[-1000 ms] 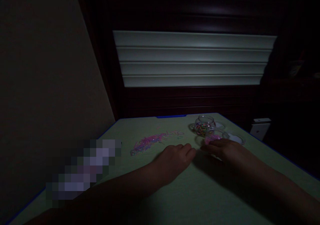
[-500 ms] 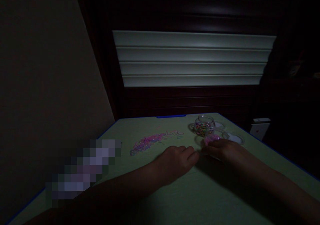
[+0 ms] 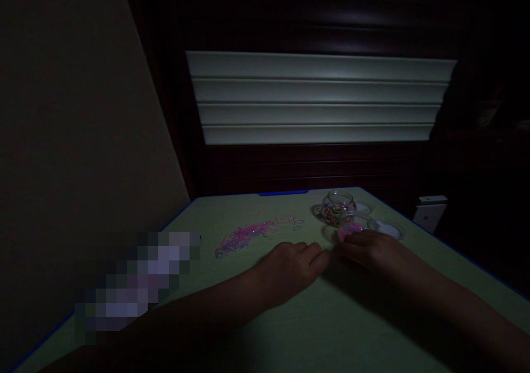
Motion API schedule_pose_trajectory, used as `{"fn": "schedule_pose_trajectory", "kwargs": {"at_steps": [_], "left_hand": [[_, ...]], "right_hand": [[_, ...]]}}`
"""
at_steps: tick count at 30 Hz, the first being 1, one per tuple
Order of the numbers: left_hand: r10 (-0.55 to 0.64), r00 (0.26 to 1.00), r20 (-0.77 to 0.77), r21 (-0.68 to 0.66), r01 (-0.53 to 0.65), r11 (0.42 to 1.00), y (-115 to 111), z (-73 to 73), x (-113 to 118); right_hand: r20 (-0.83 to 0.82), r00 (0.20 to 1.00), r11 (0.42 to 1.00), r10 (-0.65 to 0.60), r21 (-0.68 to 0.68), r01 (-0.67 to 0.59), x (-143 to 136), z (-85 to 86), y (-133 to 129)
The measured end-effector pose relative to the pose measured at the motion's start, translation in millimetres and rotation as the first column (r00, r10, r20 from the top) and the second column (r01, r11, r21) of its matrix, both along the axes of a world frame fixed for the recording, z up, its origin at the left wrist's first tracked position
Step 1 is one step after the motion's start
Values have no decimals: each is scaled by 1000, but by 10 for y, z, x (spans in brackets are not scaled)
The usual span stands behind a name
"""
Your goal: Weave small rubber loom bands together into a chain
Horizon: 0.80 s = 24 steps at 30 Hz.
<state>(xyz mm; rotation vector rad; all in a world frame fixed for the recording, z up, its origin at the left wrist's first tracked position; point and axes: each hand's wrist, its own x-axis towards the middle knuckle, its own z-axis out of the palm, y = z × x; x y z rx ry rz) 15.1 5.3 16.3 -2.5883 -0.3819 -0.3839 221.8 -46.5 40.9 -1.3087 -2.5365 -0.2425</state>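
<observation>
Head view: Two hands meet near a clear jar of pink bands

The clear jar [image 3: 359,214] with the pink bands [image 3: 350,230] in it is on the green table [image 3: 298,329], on the right side. The right hand [image 3: 375,251] is at the near side of this jar and hides part of it. I cannot tell if the hand is touching it. The right fingers are bent and point to the left. The left hand [image 3: 296,268] is just beside the right one, with its fingers curled in. The fingertips of the two hands are very near each other. It is too dark to tell if they pinch anything.

Just behind the pink jar is a round jar [image 3: 338,210]. It stands up, has no lid on, and has bands of many colors inside. One round white lid [image 3: 388,229] lies to the right of the pink jar. Another pale lid [image 3: 364,208] lies behind it, beside the round jar.

A long, messy pile of thin bands [image 3: 244,238], pink with some blue, lies past the left hand. A few loose bands [image 3: 293,221] trail off to its right. A blurry patch [image 3: 144,279] covers something on the left side. Farther back is a dark wall with pale slats [image 3: 318,94].
</observation>
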Motion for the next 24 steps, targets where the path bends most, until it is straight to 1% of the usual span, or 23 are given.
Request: {"fn": "schedule_pose_trajectory", "kwargs": {"at_steps": [2,6,15,24], "left_hand": [[-1,1000,2,-9,1,1000,4,-8,-1],[1,1000,1,-4,-1,1000,7,-20,-4],[23,999,-30,-3,-23,1000,-6,11,6],[16,1000,-11,1,-16,1000,5,-1,11]], "right_hand": [[8,1000,1000,6,-19,-5,2,-1,4],[15,1000,1000,2,-1,-2,2,-5,8],[19,1000,1000,-5,21,5,0,8,-13],[26,1000,1000,-5,14,5,-4,22,-26]]}}
